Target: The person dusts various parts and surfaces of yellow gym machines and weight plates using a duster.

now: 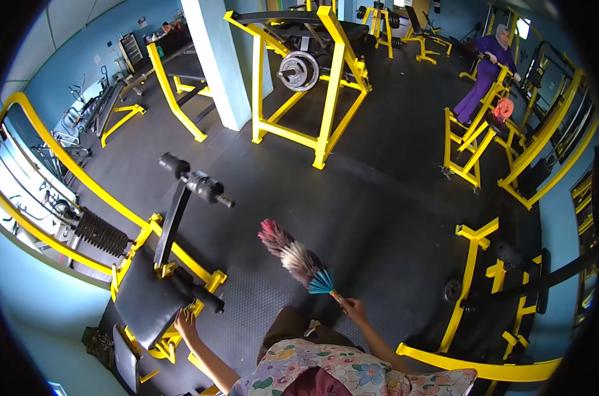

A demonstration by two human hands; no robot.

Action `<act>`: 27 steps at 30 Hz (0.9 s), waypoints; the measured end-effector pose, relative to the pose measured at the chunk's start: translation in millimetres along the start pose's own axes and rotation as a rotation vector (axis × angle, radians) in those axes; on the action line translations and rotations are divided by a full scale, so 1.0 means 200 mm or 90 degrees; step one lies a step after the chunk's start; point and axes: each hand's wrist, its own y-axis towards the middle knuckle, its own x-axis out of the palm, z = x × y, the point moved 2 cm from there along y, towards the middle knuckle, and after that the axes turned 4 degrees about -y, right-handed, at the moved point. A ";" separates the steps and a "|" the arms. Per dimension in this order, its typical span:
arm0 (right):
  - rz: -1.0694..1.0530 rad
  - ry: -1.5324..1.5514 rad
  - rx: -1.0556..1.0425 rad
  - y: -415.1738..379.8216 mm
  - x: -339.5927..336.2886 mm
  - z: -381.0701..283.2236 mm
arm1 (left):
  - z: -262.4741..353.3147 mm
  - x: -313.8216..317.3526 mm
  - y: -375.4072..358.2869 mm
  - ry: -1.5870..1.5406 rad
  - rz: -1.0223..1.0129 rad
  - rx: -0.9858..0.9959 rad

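My right hand [355, 309] grips the handle of a feather duster [293, 255] whose pink-tipped head points up and to the left over the black rubber floor. My left hand [186, 324] rests on the edge of a black padded bench [144, 297] of a yellow-framed leg machine [180, 218] at the lower left. Black foam rollers [197, 181] stick out from the machine's arm above the bench.
A yellow rack with a weight plate [299, 69] stands ahead by a pale pillar [217, 59]. At the far right a person in purple [484, 72] stands at another yellow machine [471, 142]. More yellow frames [491, 264] crowd the right side. Dark floor [379, 198] lies between.
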 end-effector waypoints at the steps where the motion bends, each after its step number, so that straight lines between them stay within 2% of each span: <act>1: 0.030 0.009 -0.011 0.10 -0.04 -0.02 | 0.10 0.33 0.05 -0.269 0.128 -0.276; 3: 0.059 0.027 -0.007 0.27 -0.12 -0.17 | 0.09 0.74 0.28 -0.209 0.065 -0.275; 4: 0.084 0.047 -0.008 0.37 -0.16 -0.25 | 0.22 1.03 0.33 -0.134 0.108 -0.280; 5: 0.093 0.051 -0.010 0.49 -0.20 -0.27 | 0.21 1.23 0.45 -0.198 0.034 -0.233; 7: 0.103 0.075 -0.016 0.75 -0.26 -0.34 | 0.19 1.63 0.69 -0.090 0.016 -0.185; 9: 0.129 0.101 -0.017 0.99 -0.31 -0.43 | 0.23 2.04 0.87 -0.019 0.066 -0.099; 11: 0.156 0.128 -0.013 1.24 -0.38 -0.56 | 0.22 2.42 1.04 0.119 0.157 0.182; 13: 0.212 0.106 -0.032 1.50 -0.47 -0.67 | 0.38 2.85 1.10 0.150 0.250 0.289; 15: 0.245 0.112 -0.045 1.72 -0.56 -0.79 | 0.55 3.25 1.17 0.242 0.269 0.411; 17: 0.272 0.119 -0.056 1.91 -0.68 -0.94 | 0.64 3.68 1.29 0.172 0.224 0.461; 19: 0.318 0.095 -0.047 2.02 -0.79 -1.18 | 0.72 4.14 1.38 0.082 0.124 0.425; 21: 0.288 0.127 -0.052 2.22 -0.90 -1.23 | 0.80 4.60 1.44 0.012 0.033 0.415; 22: 0.270 0.208 -0.051 2.32 -0.94 -1.32 | 0.81 4.81 1.47 -0.002 -0.021 0.431; 23: 0.252 0.194 -0.058 2.41 -1.00 -1.42 | 0.79 5.01 1.53 -0.017 -0.077 0.437; 25: 0.229 0.281 -0.072 2.66 -1.09 -1.51 | 0.93 5.38 1.50 -0.040 -0.170 0.434; 27: 0.215 0.268 -0.086 2.92 -1.22 -1.70 | 1.01 5.71 1.57 -0.026 -0.224 0.444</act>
